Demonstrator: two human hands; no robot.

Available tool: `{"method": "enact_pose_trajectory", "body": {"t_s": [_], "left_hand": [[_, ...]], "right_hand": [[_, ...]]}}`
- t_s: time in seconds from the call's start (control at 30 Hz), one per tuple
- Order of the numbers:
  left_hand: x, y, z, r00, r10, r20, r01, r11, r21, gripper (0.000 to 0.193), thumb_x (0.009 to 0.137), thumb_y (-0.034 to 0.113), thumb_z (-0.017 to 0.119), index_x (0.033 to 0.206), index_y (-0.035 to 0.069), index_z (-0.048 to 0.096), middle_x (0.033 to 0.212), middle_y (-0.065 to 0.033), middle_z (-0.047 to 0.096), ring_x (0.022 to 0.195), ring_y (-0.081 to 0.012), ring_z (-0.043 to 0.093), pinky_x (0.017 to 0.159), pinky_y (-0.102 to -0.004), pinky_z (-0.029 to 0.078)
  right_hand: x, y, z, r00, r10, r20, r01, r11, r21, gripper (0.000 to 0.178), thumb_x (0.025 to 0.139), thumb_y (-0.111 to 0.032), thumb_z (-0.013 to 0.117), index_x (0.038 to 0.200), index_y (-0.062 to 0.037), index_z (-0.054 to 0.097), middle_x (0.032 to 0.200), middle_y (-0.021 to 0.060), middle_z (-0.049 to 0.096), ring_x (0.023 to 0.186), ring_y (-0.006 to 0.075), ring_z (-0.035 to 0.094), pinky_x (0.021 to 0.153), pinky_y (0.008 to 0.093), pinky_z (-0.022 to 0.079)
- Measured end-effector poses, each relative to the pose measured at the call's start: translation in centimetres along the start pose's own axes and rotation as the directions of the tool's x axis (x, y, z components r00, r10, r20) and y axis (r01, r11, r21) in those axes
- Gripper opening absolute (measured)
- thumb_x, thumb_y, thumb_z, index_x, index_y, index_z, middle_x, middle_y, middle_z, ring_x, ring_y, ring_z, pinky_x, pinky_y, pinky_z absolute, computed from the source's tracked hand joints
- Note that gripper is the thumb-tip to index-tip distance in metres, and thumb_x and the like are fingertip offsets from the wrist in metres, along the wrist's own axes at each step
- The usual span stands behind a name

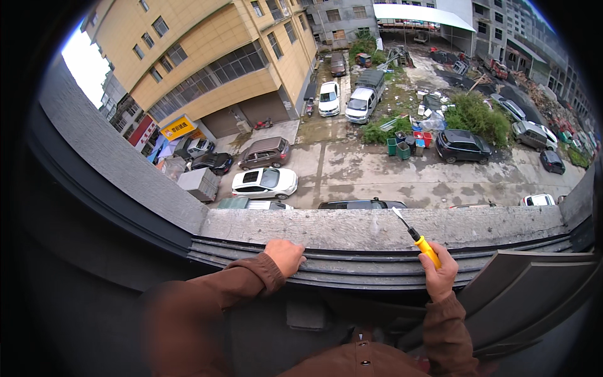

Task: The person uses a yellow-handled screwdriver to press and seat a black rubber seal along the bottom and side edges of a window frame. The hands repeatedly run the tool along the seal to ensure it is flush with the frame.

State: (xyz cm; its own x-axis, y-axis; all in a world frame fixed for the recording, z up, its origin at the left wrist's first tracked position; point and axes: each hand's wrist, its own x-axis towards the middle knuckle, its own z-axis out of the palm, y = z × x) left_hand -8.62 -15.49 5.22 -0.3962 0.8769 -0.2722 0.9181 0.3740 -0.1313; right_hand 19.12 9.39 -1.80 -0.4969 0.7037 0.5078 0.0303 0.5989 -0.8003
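My right hand (441,271) is closed around the yellow handle of a hand tool (428,250). The tool has a black collar and a thin shaft ending in a pale, flat tip, which points up and left over the concrete outer sill (314,227). From this view I cannot tell whether the tip touches the sill. My left hand (286,257) lies on the dark, grooved window track (370,271), left of the tool. Its fingers are bent over the rail and pressed together, with their undersides hidden.
Dark grey panels (534,295) lean at the right, close to my right forearm. Past the sill's outer edge is a drop to a yard with parked cars (265,183), colored bins (402,147) and bushes. A tan building (207,44) rises at the left.
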Motion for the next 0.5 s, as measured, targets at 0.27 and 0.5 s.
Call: {"method": "enact_pose_trajectory", "body": {"t_s": [0.27, 0.5], "left_hand": [[0.1, 8.7, 1.6, 0.939, -0.237, -0.251, 0.171, 0.951, -0.259, 0.041, 0.091, 0.041, 0.063, 0.093, 0.001, 0.059, 0.085, -0.0208, 0.067, 0.084, -0.0371, 0.066, 0.073, -0.0458, 0.052], [3.4, 11.5, 0.1, 0.932, -0.363, -0.010, 0.345, 0.893, -0.288, 0.034, 0.086, 0.038, 0.070, 0.091, 0.005, 0.066, 0.087, -0.0186, 0.070, 0.087, -0.0375, 0.068, 0.076, -0.0473, 0.053]], "right_hand": [[-0.1, 0.1, 0.1, 1.000, -0.001, 0.005, 0.001, 0.997, 0.075, 0.029, 0.083, -0.012, 0.075, 0.107, 0.0011, 0.066, 0.087, 0.0177, 0.068, 0.075, 0.0322, 0.067, 0.068, 0.0350, 0.051], [0.0, 0.4, -0.5, 1.000, -0.001, 0.013, -0.001, 0.992, 0.128, 0.028, 0.085, -0.014, 0.075, 0.108, -0.0003, 0.066, 0.086, 0.0160, 0.068, 0.074, 0.0288, 0.066, 0.069, 0.0337, 0.051]]}}
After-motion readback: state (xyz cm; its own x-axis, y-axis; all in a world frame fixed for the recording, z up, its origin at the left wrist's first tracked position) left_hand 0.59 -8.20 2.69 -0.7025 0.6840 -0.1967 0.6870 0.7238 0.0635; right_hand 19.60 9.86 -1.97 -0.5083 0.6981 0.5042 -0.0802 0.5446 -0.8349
